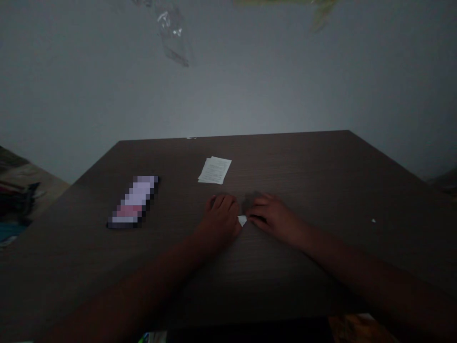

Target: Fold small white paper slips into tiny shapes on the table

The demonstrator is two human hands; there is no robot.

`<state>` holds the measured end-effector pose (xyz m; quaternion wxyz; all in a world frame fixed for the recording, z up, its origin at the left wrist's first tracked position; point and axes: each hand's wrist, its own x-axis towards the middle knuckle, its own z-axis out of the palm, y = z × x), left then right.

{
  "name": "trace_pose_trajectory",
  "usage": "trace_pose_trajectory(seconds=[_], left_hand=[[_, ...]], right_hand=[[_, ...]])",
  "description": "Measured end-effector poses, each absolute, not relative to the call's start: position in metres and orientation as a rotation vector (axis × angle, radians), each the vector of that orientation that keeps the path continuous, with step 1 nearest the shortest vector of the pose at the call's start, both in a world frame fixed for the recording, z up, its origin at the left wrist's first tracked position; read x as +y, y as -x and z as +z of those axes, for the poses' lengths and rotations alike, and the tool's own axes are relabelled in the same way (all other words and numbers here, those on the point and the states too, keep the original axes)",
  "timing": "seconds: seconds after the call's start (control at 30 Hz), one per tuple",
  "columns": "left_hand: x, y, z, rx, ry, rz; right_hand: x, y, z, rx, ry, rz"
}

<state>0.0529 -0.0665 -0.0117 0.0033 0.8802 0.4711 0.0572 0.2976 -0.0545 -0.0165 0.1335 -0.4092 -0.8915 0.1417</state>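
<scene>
A small white piece of paper (242, 220), roughly triangular where it shows, lies between my two hands on the dark wooden table (285, 286). My left hand (222, 216) is closed with its fingers bent, and covers the left part of the paper. From the other side, the thumb and fingertips of my right hand (271, 215) come together at the paper's right edge. How much of the paper is under the fingers is hidden. Beyond my left hand lies a small stack of printed paper sheets (215, 170).
At the left lies a phone (133, 202) with its screen lit and blurred out. A tiny white scrap (373, 220) rests at the right. The table's far edge meets a pale wall (250, 85), where a clear plastic bag (173, 33) hangs.
</scene>
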Motion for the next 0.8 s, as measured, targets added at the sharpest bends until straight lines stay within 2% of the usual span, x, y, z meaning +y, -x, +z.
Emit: trace_pose_trajectory(seconds=[0.27, 0.8], left_hand=[[-0.057, -0.047, -0.018, 1.362, -2.59, 0.303], [-0.057, -0.046, -0.004, 1.369, -2.468, 0.254]], right_hand=[[-0.041, -0.302, -0.024, -2.483, 1.103, 0.584], [-0.038, -0.301, -0.031, -2.436, 1.107, 0.6]])
